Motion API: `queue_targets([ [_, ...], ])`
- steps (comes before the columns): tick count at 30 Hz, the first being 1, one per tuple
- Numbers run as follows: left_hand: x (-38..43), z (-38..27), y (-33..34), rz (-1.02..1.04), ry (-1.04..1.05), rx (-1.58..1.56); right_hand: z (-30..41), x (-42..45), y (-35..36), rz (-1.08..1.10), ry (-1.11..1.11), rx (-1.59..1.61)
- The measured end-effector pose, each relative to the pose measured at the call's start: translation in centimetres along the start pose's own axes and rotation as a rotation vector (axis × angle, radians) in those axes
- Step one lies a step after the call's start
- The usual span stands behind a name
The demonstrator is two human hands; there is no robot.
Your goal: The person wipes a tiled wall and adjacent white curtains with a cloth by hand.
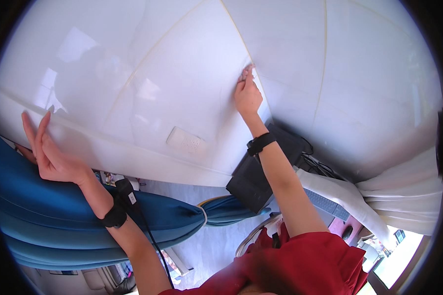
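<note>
My left hand (pixel 57 162) is raised at the left, fingers apart and holding nothing visible. Its fingertips are by the edge of a glossy white wall panel (pixel 184 88), over a gathered blue curtain (pixel 51 221). Farther up, my right hand (pixel 249 96) reaches to the yellowish seam (pixel 240 35) where two white surfaces meet. Its fingertips are drawn together at this seam; something small and pale shows beside them, too unclear to name. I cannot tell if it is held. Each wrist bears a black strap.
A pale perforated plate (pixel 186 140) sits on the panel. Below my right forearm stands a black box (pixel 251 180) with cables. A keyboard (pixel 325 204) and mouse (pixel 347 232) lie near a white cloth (pixel 332 184). A black adapter (pixel 126 190) with a cord hangs by my left forearm.
</note>
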State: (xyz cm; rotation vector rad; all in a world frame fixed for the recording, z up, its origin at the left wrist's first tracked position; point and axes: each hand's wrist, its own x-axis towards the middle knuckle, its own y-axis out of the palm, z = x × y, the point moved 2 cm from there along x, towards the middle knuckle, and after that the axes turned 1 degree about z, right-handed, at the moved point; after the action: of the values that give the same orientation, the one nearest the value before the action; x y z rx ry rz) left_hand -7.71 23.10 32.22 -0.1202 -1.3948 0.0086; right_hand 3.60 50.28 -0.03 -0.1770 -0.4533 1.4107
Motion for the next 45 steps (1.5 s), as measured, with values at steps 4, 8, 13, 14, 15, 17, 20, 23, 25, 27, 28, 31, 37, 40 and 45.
queue_targets([
  [4, 0.1, 1.0, 0.2, 0.034, 0.033, -0.009, -6.7, -0.3, 1.2, 0.191, 0.137, -0.081],
  [8, 0.0, 1.2, 0.0, 0.027, 0.065, 0.075, -2.3, -2.7, 0.0, -0.047, -0.061, 0.067],
  [13, -0.2, 1.1, 0.1, -0.006, -0.003, 0.008, 8.8, -8.0, -1.7, -0.177, -0.486, 0.331],
  [14, -0.3, 1.0, 0.1, -0.004, -0.009, 0.008, 8.5, -8.2, -1.6, -0.171, -0.434, 0.341],
  [15, -0.2, 1.1, 0.1, -0.002, -0.015, 0.013, 8.1, -8.3, -1.3, -0.161, -0.383, 0.353],
  [17, 0.2, 0.7, 0.3, -0.002, 0.042, 0.025, 4.4, -7.7, 0.4, -0.187, -0.244, 0.302],
  [20, -0.1, 0.8, -0.2, 0.009, 0.028, 0.001, -4.8, -5.6, 4.1, 0.061, 0.041, 0.022],
  [23, -0.5, 1.4, -0.3, 0.015, -0.023, -0.017, -9.1, -4.0, 4.0, 0.281, 0.128, -0.081],
  [25, -0.3, 1.2, -0.1, 0.001, -0.022, -0.006, -7.9, -3.9, 3.5, 0.111, 0.011, 0.12],
  [27, -0.6, 0.7, -0.2, -0.01, 0.001, 0.046, -3.1, -4.5, 1.6, -0.018, -0.076, 0.185],
  [28, -0.5, 0.5, -0.3, -0.016, -0.001, 0.052, 0.2, -4.5, 0.3, -0.112, -0.196, 0.272],
  [31, -0.3, 0.3, 0.3, -0.034, -0.018, 0.048, 8.4, -3.6, -3.0, -0.237, -0.465, 0.417],
  [37, 0.2, -1.0, -0.5, -0.035, 0.012, 0.092, 6.1, 0.0, -1.0, -0.402, -0.398, 0.366],
  [40, -0.1, -1.0, 0.0, -0.017, 0.057, 0.064, -1.2, 0.5, 0.7, 0.038, 0.024, -0.04],
  [45, -0.1, 0.5, -0.1, -0.002, 0.189, 0.155, -11.3, -2.3, 1.2, 0.368, -0.019, 0.014],
])
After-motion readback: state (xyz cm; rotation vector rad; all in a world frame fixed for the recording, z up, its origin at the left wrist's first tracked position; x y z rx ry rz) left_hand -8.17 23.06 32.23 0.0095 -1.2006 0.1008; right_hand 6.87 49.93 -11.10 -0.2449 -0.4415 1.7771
